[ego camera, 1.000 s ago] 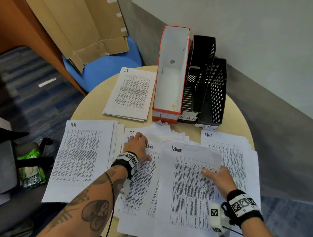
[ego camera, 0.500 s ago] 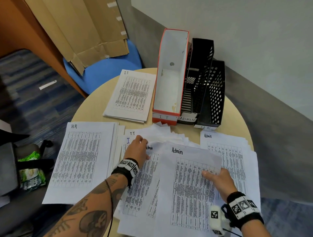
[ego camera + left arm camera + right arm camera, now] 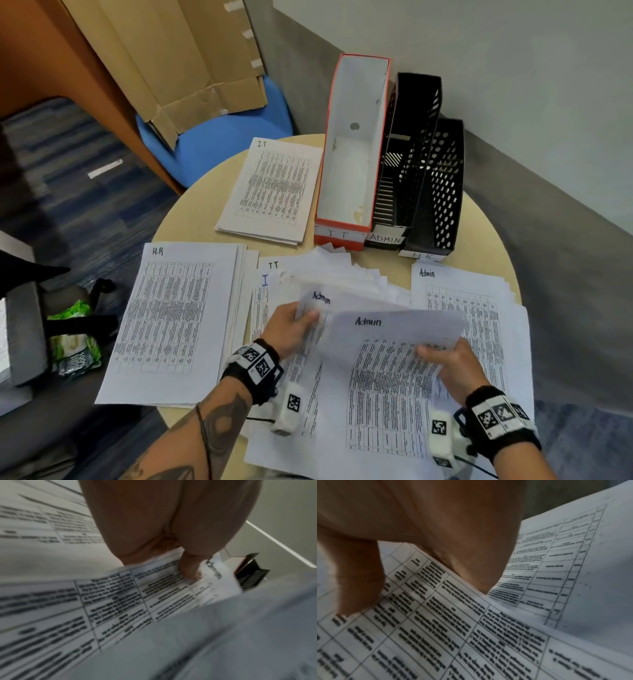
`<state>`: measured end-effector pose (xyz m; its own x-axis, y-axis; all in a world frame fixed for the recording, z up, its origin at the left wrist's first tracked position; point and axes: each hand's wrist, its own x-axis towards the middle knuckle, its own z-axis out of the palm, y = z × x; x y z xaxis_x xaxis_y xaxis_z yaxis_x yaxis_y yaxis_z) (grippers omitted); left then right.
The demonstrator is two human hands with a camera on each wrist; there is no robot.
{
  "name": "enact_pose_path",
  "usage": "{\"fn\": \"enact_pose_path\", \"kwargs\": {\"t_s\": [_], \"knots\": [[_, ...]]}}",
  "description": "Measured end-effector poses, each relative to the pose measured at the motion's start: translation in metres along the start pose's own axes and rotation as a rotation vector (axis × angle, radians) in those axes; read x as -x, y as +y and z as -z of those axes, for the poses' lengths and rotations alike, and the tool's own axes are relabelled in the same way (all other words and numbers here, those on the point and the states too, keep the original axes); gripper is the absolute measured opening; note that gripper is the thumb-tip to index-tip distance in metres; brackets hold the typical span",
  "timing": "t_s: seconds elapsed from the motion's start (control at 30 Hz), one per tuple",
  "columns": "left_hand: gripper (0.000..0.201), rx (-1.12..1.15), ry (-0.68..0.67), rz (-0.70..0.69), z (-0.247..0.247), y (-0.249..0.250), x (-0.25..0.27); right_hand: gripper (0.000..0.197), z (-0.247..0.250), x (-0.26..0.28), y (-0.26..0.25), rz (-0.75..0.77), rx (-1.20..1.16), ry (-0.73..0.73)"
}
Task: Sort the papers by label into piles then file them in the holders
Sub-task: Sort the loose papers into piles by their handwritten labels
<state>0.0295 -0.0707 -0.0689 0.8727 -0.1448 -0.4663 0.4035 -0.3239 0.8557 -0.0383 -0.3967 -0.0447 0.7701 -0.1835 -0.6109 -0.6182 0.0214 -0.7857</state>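
While the right hand (image 3: 452,368) pinches the right edge of a sheet marked Admin (image 3: 390,387), thumb on top and fingers beneath, lifting it off the unsorted spread (image 3: 329,274) at the near side of the round table (image 3: 191,219), the left hand (image 3: 291,330) grips a second Admin sheet (image 3: 317,301); that sheet is blurred, so how many pages it holds is hard to say. The Admin pile (image 3: 479,308) lies just right of the lifted sheet, the HR pile (image 3: 171,318) at the left, the IT pile (image 3: 274,188) beyond. Three holders stand side by side at the far edge: the orange one (image 3: 352,144) labelled IT, then black ADMIN (image 3: 414,150) and HR (image 3: 442,192).
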Motion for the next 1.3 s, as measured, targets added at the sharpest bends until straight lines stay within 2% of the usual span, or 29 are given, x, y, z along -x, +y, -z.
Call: {"fn": "enact_pose_path", "kwargs": {"t_s": [0.07, 0.17, 0.2, 0.27, 0.3, 0.37, 0.4, 0.47, 0.53, 0.63, 0.73, 0.8, 0.87, 0.97, 1.03, 1.13, 1.17, 1.2, 1.23, 1.3], "knots": [[0.056, 0.115, -0.127, -0.019, -0.010, 0.005, 0.005, 0.068, -0.002, -0.003, -0.001, 0.001, -0.016, 0.005], [0.042, 0.212, -0.307, -0.009, -0.024, 0.011, 0.015, 0.063, -0.005, -0.007, -0.005, -0.004, -0.040, -0.005], [0.045, 0.230, -0.333, 0.006, -0.026, 0.013, 0.018, 0.061, -0.006, -0.007, -0.007, -0.002, -0.064, -0.018], [0.068, 0.217, -0.341, 0.054, -0.027, 0.015, 0.020, 0.066, -0.003, -0.005, -0.010, 0.013, -0.098, -0.056], [0.078, 0.221, -0.331, 0.096, -0.025, 0.016, 0.020, 0.078, 0.000, -0.005, -0.008, 0.024, -0.110, -0.067], [0.072, 0.300, -0.270, 0.202, -0.017, 0.019, 0.014, 0.101, 0.008, -0.003, -0.004, 0.033, -0.133, -0.079], [0.066, 0.277, -0.211, 0.200, -0.011, 0.022, 0.009, 0.105, 0.014, -0.003, 0.000, 0.038, -0.145, -0.078], [0.054, -0.041, -0.043, 0.049, 0.001, 0.023, -0.005, 0.105, 0.023, 0.000, 0.004, 0.045, -0.156, -0.091], [0.058, -0.478, 0.086, -0.087, 0.011, 0.021, -0.020, 0.102, 0.029, 0.001, 0.006, 0.044, -0.176, -0.105], [0.081, -0.902, 0.079, -0.123, 0.018, 0.018, -0.035, 0.090, 0.031, 0.001, 0.005, 0.057, -0.186, -0.081], [0.074, -1.035, 0.074, -0.145, 0.020, 0.017, -0.041, 0.089, 0.027, -0.001, 0.003, 0.048, -0.164, -0.054], [0.068, -1.030, 0.111, -0.153, 0.021, 0.017, -0.044, 0.090, 0.022, -0.002, 0.002, 0.029, -0.129, -0.045], [0.072, -0.967, 0.113, -0.128, 0.020, 0.017, -0.043, 0.083, 0.020, -0.003, 0.005, 0.003, -0.107, -0.033], [0.073, -0.791, 0.112, -0.043, 0.019, 0.015, -0.044, 0.091, 0.018, -0.004, 0.009, -0.004, -0.105, -0.041], [0.056, -0.694, 0.137, 0.017, 0.022, 0.014, -0.047, 0.090, 0.017, -0.004, 0.008, -0.011, -0.115, -0.047], [0.010, -0.697, 0.187, 0.041, 0.028, 0.011, -0.049, 0.095, 0.019, -0.005, 0.008, -0.027, -0.138, -0.051], [0.005, -0.696, 0.206, 0.047, 0.030, 0.011, -0.049, 0.101, 0.021, -0.007, 0.009, -0.026, -0.145, -0.043], [0.009, -0.680, 0.219, 0.047, 0.031, 0.008, -0.048, 0.107, 0.021, -0.008, 0.009, -0.018, -0.126, -0.043], [0.022, -0.659, 0.223, 0.047, 0.032, 0.005, -0.048, 0.109, 0.021, -0.009, 0.008, -0.009, -0.107, -0.058], [0.043, -0.633, 0.211, 0.035, 0.034, 0.002, -0.048, 0.100, 0.021, -0.009, 0.006, 0.013, -0.102, -0.093]]}}
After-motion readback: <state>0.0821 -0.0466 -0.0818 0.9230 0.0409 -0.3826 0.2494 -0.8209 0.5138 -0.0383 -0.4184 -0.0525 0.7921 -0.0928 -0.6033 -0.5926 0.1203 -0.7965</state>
